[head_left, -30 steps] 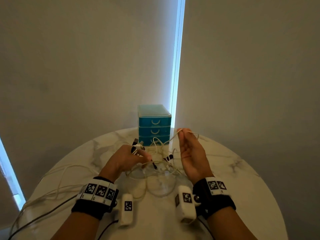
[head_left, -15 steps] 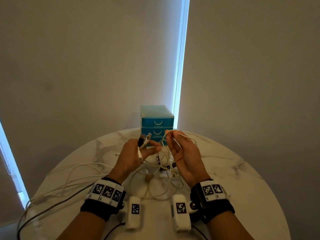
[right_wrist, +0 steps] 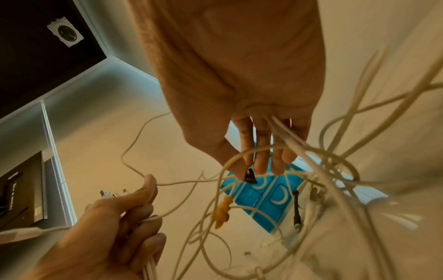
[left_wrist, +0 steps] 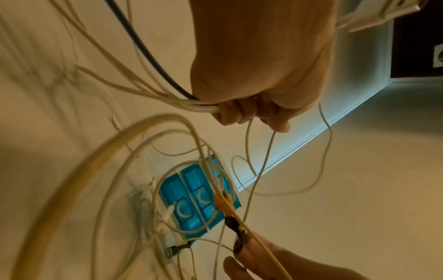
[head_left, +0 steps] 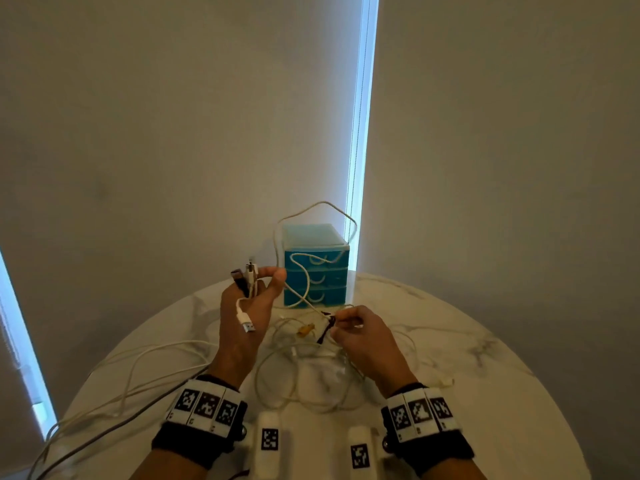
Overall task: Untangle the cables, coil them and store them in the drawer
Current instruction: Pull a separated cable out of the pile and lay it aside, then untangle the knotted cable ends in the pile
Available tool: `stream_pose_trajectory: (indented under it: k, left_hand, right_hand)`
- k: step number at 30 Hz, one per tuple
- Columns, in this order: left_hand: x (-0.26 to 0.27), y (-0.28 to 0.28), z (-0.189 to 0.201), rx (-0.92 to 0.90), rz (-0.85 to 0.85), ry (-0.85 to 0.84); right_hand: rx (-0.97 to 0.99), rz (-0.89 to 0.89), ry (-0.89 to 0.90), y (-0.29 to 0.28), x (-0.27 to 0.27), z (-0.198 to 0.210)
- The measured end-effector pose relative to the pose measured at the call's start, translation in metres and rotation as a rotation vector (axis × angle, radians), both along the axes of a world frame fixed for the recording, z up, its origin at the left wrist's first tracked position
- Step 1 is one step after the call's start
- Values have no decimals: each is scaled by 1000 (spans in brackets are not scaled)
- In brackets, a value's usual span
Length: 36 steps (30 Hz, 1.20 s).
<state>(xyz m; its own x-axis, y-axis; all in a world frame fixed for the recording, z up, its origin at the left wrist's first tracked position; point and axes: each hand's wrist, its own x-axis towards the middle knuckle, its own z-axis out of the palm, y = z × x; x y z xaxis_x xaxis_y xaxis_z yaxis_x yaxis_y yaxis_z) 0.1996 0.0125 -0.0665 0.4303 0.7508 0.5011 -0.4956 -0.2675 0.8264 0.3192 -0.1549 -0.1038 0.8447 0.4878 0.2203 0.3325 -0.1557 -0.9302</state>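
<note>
Up above the marble table (head_left: 485,358), in front of the blue drawer unit (head_left: 317,268), the left hand (head_left: 247,317) grips several cables (head_left: 301,362) by their plug ends, while the right hand (head_left: 363,336) pinches a black tie (head_left: 325,329) amid the tangle.

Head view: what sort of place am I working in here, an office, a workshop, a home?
Probably a room in a home, though that is a guess: a round marble-look table against plain walls, drawn blinds with daylight at their edges, and a small blue drawer unit. No benches or tools show.
</note>
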Motion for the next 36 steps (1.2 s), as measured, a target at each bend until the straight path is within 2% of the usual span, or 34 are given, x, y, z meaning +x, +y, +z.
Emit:
stream_pose_trajectory:
  k: [7,11,15,21,23,25,26,28,30,32,34,36]
  left_hand:
    - [4,1,9,-142,-28,-39]
    - [0,16,30,-305,-88,-109]
    - [-7,34,54,-322,-74,-40]
    - [-40,66,94,-92,40,161]
    - [-59,82,113,5,126,214]
    - [-82,109,133,111,282,296]
    - [-96,124,144,179,389,394]
    - [-128,152,160,275,616,702]
    - [-157,168,169,296,745,923]
    - [-175,172,177,330,791,930]
    - [-178,162,182,377,806,843]
    - [-172,142,184,432,702,809]
  right_hand:
    - [-154,3,-191,-1,6,-7]
    - [-170,-80,-134,-6,14,-15]
    - [-102,-67,-53,-9,13,-9]
    - [106,-162,-118,-20,11,5]
    - [145,-177,-122,-25,11,9]
    - [176,-197,-118,-28,12,11]
    - [193,-196,-109,-29,12,12]
    - [211,-169,-97,-29,11,13]
    - [196,-134,-98,-28,9,14]
    - [166,-110,-94,-23,5,16]
    - [160,-93,-83,-17,-2,20]
    - [187,-67,-82,-13,-12,24]
